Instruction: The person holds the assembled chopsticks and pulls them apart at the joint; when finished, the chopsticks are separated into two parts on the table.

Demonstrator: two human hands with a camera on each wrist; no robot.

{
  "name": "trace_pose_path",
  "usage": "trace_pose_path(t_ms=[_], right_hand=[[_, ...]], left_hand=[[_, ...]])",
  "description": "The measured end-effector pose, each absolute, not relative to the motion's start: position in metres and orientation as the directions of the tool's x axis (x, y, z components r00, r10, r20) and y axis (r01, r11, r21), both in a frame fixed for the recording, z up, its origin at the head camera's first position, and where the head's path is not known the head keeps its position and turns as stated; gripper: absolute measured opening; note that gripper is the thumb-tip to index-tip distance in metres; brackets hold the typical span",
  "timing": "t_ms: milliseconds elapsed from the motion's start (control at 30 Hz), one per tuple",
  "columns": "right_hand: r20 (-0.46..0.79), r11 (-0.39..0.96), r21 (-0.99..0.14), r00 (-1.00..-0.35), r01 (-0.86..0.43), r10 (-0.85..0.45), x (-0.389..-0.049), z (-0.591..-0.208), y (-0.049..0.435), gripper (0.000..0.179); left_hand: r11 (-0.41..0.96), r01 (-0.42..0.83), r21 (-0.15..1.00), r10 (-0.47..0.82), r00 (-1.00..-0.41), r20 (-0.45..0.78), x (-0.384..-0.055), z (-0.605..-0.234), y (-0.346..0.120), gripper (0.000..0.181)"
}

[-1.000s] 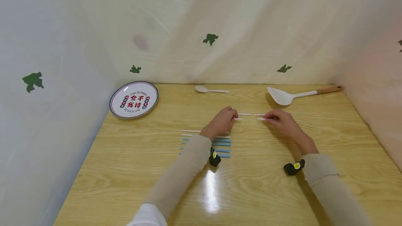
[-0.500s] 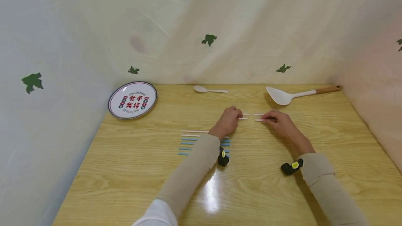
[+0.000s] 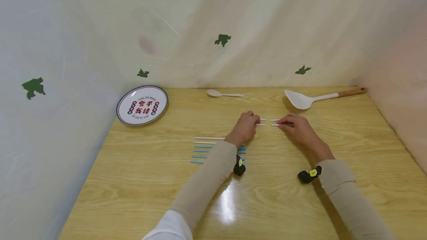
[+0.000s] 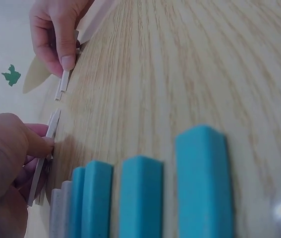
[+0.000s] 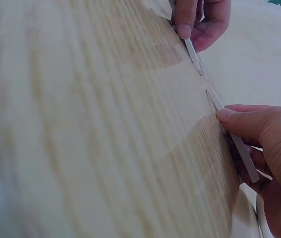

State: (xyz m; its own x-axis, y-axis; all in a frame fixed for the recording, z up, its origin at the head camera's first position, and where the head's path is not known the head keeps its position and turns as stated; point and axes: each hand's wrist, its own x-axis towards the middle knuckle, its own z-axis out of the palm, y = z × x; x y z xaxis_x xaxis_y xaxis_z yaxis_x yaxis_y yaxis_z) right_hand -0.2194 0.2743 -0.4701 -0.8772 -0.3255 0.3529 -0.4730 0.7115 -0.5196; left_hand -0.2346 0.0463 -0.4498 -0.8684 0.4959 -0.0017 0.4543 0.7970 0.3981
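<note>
Just right of the table's middle, my left hand (image 3: 245,128) pinches two short white sticks (image 4: 45,158), like pieces of chopsticks, with their tips pointing right. Facing it, my right hand (image 3: 298,127) pinches two similar short white sticks (image 5: 239,148) between thumb and fingers, tips pointing left. A small gap separates the two pairs in the head view. Partly hidden under my left forearm lie white chopsticks (image 3: 208,138) and several blue chopsticks (image 3: 200,156) in parallel rows. Their thick blue ends (image 4: 202,183) loom large in the left wrist view.
An oval plate (image 3: 159,116) with printed characters stands at the back left. Along the back edge lie a small pale spoon (image 3: 225,94) and a white spatula (image 3: 300,100) with a wooden handle. Patterned cloth (image 3: 180,47) walls in the wooden table (image 3: 133,195).
My left hand has moved right with its sticks, bringing their tips nearly level and closer to the other pair. My right hand has barely shifted.
</note>
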Motion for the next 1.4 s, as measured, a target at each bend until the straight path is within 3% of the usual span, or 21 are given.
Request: trace_pose_path(t_ms=[867,1167,1400], right_hand=[[0.357,0.733,-0.497,-0.879,-0.464,-0.315,-0.218,-0.472,0.278,0.011],[0.349,0.734,-0.501,-0.883,-0.459,-0.314,-0.214,-0.456,0.274,0.013],[0.34,0.702,-0.538,-0.882,-0.467,-0.327,-0.209,-0.445,0.254,0.016]], left_hand=[[0.759,0.507,0.409,0.52,-0.849,0.088,-0.232,-0.452,0.043,0.021],[0.682,0.597,0.423,0.564,-0.797,0.216,-0.225,-0.434,0.002,0.017],[0.656,0.569,0.496,0.551,-0.81,0.2,-0.214,-0.42,-0.037,0.017]])
